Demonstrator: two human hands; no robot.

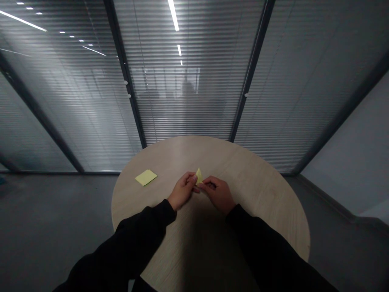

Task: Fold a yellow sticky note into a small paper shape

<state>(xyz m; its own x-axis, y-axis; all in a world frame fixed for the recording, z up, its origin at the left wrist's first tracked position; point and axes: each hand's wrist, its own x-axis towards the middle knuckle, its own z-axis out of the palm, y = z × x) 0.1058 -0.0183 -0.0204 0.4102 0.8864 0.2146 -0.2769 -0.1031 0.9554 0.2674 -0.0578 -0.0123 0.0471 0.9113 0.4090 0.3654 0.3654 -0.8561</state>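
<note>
A small folded yellow paper (199, 175) sticks up as a pointed shape between both hands, over the middle of a round light-wood table (261, 190). My left hand (182, 190) pinches its left side with closed fingers. My right hand (217, 194) pinches its right lower edge, fingers curled. Both arms wear black sleeves. A pad of square yellow notes (146, 177) lies flat on the table to the left, well apart from my left hand.
Glass partition walls with closed blinds and dark frames (127, 93) stand right behind the table. Grey floor (45, 227) surrounds the table on the left and right. A pale wall (361, 162) runs along the right side.
</note>
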